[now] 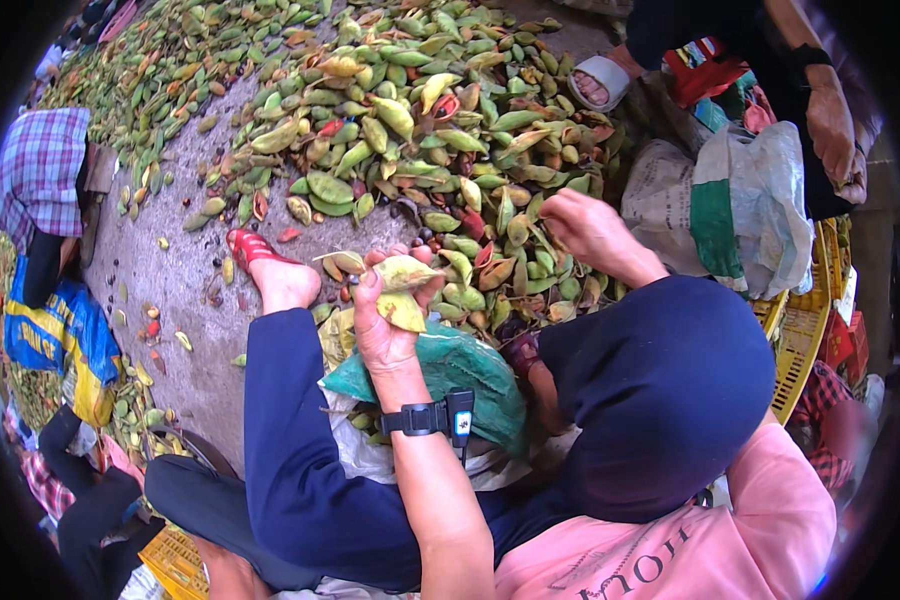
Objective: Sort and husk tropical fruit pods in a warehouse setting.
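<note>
My left hand (395,300), a strap with a small black device round its wrist, is closed around several yellow-green seed pods (407,273). It is above a green and white woven sack (460,365) between my legs. My right hand (595,235) reaches out past my raised knee to the near right side of a large heap of pods (390,115). Its fingers are curled downward over the pods, and whatever they hold is hidden. A few pods are split open, with red insides (446,107). Small dark seeds lie among those near my left hand.
My red shoe (250,245) rests on the grey concrete floor (185,290). Another person's sandalled foot (602,82) stands at the heap's far right, beside a white and green sack (715,205). Yellow crates (805,330) stand at right. Other people sit at left near a blue and yellow sack (60,335).
</note>
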Motion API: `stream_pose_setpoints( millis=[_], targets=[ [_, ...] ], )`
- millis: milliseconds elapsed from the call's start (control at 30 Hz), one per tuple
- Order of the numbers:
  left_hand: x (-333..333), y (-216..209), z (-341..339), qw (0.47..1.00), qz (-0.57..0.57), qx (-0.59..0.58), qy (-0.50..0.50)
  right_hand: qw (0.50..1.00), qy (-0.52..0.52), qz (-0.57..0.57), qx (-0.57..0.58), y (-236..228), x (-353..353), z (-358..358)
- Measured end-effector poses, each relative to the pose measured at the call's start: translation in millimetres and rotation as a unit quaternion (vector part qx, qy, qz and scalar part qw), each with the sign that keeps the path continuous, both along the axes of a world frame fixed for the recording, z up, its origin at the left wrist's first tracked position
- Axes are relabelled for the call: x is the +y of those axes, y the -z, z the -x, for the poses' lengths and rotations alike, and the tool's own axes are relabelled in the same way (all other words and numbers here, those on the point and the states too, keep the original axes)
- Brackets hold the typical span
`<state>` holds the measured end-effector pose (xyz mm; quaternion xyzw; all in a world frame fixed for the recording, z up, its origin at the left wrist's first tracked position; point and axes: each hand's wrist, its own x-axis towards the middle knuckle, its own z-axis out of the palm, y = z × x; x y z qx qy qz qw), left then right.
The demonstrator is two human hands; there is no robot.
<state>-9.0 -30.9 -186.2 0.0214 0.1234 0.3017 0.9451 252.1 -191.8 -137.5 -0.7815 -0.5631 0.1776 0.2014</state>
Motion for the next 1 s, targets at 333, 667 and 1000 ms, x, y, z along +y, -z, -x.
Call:
stream_pose_setpoints(
  millis=[333, 667, 1000],
  targets=[
    [12, -10, 9, 0.986, -0.093, 0.131, -0.038, 0.963, -0.134, -0.008, -0.233, 106, 67, 44],
    [5, 6, -1, 0.910, -0.185, 0.362, 0.086, 0.991, -0.084, 0.083, -0.056, 102, 71, 15],
    [-3, 18, -11, 0.865, -0.270, 0.398, 0.145, 0.982, -0.087, 0.133, -0.105, 102, 92, 32]
  ],
)
